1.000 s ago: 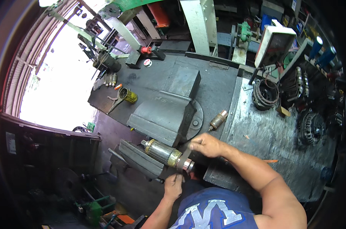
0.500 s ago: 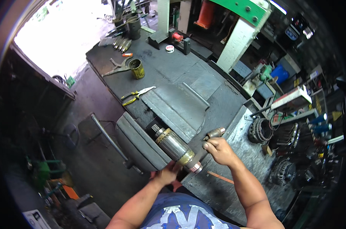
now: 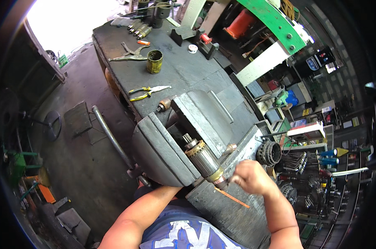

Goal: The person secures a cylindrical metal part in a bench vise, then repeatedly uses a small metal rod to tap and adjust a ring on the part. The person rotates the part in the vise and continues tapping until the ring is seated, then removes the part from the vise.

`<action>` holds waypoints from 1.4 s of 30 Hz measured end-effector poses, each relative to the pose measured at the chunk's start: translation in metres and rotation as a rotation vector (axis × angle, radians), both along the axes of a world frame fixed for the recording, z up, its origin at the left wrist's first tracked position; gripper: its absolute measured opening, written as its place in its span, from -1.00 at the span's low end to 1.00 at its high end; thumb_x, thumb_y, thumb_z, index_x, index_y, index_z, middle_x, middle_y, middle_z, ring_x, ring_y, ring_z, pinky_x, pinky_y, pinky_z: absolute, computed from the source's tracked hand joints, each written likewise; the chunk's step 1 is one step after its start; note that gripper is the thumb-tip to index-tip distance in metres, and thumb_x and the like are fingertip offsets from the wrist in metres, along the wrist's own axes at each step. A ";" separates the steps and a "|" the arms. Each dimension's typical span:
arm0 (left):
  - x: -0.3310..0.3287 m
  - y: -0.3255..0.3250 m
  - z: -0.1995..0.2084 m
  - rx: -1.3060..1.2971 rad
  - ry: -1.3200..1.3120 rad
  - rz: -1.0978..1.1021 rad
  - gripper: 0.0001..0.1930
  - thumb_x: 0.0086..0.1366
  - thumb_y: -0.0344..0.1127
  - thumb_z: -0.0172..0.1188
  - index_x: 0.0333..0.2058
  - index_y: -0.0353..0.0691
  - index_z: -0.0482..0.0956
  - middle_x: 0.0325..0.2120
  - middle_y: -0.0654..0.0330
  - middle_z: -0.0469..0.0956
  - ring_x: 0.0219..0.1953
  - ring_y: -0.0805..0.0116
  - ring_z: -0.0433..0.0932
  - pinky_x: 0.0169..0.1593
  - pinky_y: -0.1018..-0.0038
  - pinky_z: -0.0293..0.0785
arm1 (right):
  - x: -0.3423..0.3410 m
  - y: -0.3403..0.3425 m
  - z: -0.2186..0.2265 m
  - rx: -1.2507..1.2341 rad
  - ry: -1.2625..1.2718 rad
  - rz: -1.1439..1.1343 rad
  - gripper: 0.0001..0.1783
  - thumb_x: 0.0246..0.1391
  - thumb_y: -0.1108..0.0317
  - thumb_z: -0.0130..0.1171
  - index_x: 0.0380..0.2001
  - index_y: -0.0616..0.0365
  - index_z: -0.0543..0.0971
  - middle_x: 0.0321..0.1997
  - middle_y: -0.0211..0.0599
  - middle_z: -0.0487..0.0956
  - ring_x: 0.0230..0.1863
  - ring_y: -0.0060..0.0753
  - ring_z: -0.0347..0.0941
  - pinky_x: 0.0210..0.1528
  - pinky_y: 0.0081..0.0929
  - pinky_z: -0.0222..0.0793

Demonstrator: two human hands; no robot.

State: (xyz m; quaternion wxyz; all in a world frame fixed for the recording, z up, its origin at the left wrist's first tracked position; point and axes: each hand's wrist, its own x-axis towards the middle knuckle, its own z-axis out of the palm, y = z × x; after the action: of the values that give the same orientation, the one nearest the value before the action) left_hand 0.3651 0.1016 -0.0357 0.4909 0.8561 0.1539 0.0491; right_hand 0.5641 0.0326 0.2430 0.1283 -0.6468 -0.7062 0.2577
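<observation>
A motor armature (image 3: 203, 162) lies slanted at the gap between the jaws of a large bench vise (image 3: 167, 151). Its splined shaft end points away from me, its copper commutator end toward me. Beside that near end is my right hand (image 3: 253, 177), closed in a fist with the thumb side toward the commutator; what it holds, if anything, is hidden. My left forearm (image 3: 152, 203) reaches under the near vise jaw, which hides the fingers. A smaller armature (image 3: 166, 103) sits by the vise's far end, and a copper-coloured cylindrical part (image 3: 230, 148) lies right of the far jaw.
Pliers (image 3: 148, 92), a yellow-stained can (image 3: 154, 62), locking pliers (image 3: 132, 54) and a solder spool (image 3: 192, 49) stand or lie on the bench (image 3: 188, 76). An orange strip (image 3: 233, 197) rests on the near surface. The vise handle (image 3: 113, 135) sticks out leftward. A ring-shaped metal part (image 3: 268, 152) is at right.
My view has shifted. My left hand has gone from the armature to under the vise jaw. My right hand has come nearer the commutator end. The smaller armature now shows past the vise.
</observation>
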 end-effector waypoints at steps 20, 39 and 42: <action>-0.038 0.014 0.091 -0.072 -0.074 0.273 -0.69 0.50 -0.22 -0.05 -0.28 -0.28 0.61 -0.38 0.02 0.65 -0.30 0.08 0.60 -0.16 0.21 0.48 | 0.006 -0.020 -0.093 0.172 0.527 -0.236 -0.57 0.36 0.19 0.16 -0.52 0.28 0.46 -0.61 -0.12 0.35 -0.55 -0.22 0.27 -0.41 -0.25 0.30; -0.071 -0.009 0.140 -0.199 0.196 0.425 -0.50 0.52 -0.03 0.00 -0.50 -0.32 0.55 -0.66 0.20 0.47 -0.55 0.44 0.44 -0.43 0.40 0.33 | -0.004 -0.044 -0.134 0.127 0.754 -0.435 -0.60 0.40 0.12 0.11 -0.27 0.28 0.67 -0.55 -0.28 0.57 -0.45 -0.63 0.36 -0.34 -0.35 0.40; -0.069 -0.010 0.140 -0.079 0.293 0.401 -0.49 0.51 -0.01 0.01 -0.49 -0.34 0.55 -0.63 0.15 0.52 -0.52 0.35 0.52 -0.39 0.34 0.40 | 0.003 -0.047 -0.127 0.145 0.851 -0.419 -0.62 0.39 0.14 0.12 -0.32 0.28 0.65 -0.60 -0.25 0.48 -0.48 -0.62 0.31 -0.40 -0.34 0.35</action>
State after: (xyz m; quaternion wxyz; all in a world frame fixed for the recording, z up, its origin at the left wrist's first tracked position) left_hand 0.2962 0.0919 0.1042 0.4769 0.7866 0.3919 0.0148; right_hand 0.5668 -0.0148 0.1156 0.5000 -0.6018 -0.4616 0.4180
